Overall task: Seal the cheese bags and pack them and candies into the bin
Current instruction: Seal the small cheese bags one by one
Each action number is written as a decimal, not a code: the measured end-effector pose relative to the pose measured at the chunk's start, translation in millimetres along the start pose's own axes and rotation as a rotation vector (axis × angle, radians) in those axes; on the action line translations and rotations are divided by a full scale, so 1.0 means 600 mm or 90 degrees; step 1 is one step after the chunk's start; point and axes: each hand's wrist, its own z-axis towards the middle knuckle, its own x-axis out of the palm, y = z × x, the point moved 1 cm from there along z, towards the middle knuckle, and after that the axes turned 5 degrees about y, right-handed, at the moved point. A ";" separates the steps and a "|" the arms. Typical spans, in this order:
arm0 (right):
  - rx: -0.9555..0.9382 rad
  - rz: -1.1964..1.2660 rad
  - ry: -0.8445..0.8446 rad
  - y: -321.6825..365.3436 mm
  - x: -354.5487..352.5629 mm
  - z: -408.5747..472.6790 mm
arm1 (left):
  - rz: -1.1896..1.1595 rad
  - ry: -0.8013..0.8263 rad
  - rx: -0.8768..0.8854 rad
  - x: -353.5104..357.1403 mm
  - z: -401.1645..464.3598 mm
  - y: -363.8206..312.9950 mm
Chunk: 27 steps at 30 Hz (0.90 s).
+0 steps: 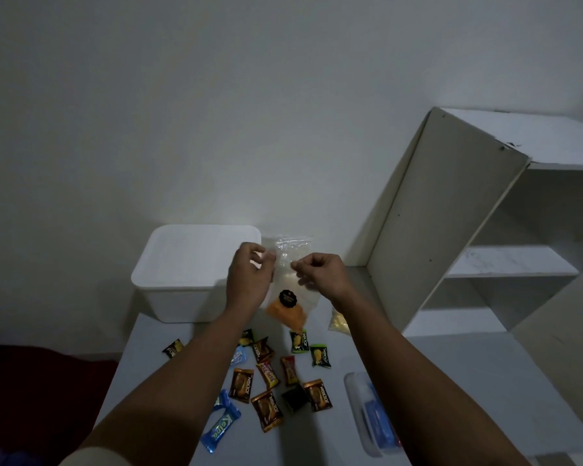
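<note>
Clear zip cheese bag [288,264] w/ orange cheese + black round label held upright above bench. 2nd bag [337,322], yellowish, lies at right. White bin [182,284] back-left, open top. Wrapped candies [270,375] scattered nearer front.

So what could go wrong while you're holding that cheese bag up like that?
The cheese bag hangs in the air, pinched near its top by the left hand and right hand. If a grip slips before the top is sealed, the orange cheese might spill onto the candies below. The white bin sits right beside the left hand, so an elbow could bump it. The room is dim, so a gap in the seal could be missed.
</note>
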 end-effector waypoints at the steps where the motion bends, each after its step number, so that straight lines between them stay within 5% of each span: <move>1: 0.014 0.028 -0.018 0.000 -0.001 0.000 | -0.024 -0.015 -0.019 -0.001 0.001 -0.002; 6: 0.009 0.101 0.014 0.010 0.017 -0.004 | -0.224 0.198 -0.101 0.019 -0.006 -0.015; 27: 0.003 0.109 0.080 0.030 0.032 -0.015 | -0.091 0.251 -0.051 -0.009 0.020 0.000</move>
